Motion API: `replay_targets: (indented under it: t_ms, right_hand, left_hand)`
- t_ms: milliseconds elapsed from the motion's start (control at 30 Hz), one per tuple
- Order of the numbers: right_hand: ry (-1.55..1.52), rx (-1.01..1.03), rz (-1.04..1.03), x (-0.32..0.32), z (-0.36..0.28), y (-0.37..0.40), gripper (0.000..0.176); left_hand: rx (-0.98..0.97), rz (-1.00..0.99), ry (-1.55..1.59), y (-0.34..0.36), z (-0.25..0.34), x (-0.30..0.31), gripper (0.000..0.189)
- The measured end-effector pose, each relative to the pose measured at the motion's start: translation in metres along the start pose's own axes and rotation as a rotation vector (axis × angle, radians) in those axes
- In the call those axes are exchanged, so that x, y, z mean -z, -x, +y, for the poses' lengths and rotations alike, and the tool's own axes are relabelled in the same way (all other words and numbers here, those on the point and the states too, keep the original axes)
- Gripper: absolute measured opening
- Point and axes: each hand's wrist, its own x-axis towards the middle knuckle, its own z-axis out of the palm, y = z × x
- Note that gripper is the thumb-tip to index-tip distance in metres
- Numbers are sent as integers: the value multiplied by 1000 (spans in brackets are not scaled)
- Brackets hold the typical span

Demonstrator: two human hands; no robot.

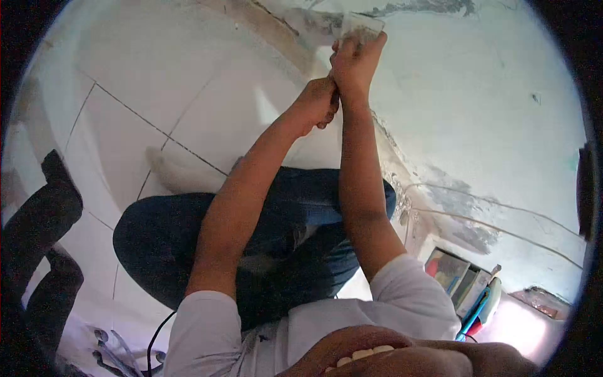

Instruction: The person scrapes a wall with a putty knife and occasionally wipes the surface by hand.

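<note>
My right hand point(355, 63) is stretched far out against the base of the wall, its fingers bent around a translucent, flat-edged piece point(364, 25). What kind of thing that piece is, I cannot make out. Just below and left of the right wrist, my left hand point(317, 103) is closed in a fist, touching or nearly touching the right hand. Whatever the left fist holds, if anything, is hidden. The pale wall point(465, 94) has cracked, flaking patches along its lower edge, close to both hands.
My crossed legs in dark jeans point(169, 245) rest on a white tiled floor point(119, 144). At left is a person's dark-clothed leg point(38, 220). A thin cable point(502, 207) runs along the wall. A shelf-like box point(455, 276) with assorted items stands at lower right.
</note>
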Motion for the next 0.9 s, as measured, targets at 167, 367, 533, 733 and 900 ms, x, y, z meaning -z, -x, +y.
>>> replay_targets:
  t_ms: [167,367,533,733,900]
  right_hand:
    - [22,-73,45,8,0,14,38]
    - [8,3,11,8,8,19,25]
    - [200,277,89,4,8,0,22]
    - [3,113,55,6,-1,-10,22]
    - [-138,-73,12,17,-18,8,22]
  left_hand:
    - [-242,48,-319,8,-18,-10,35]
    - [-25,21,-164,13,-10,-10,12]
    - [-49,-23,-164,-6,-4,-1,13]
    - [-50,-19,-222,21,23,-16,14]
    - [-29,16,-186,18,6,-25,6]
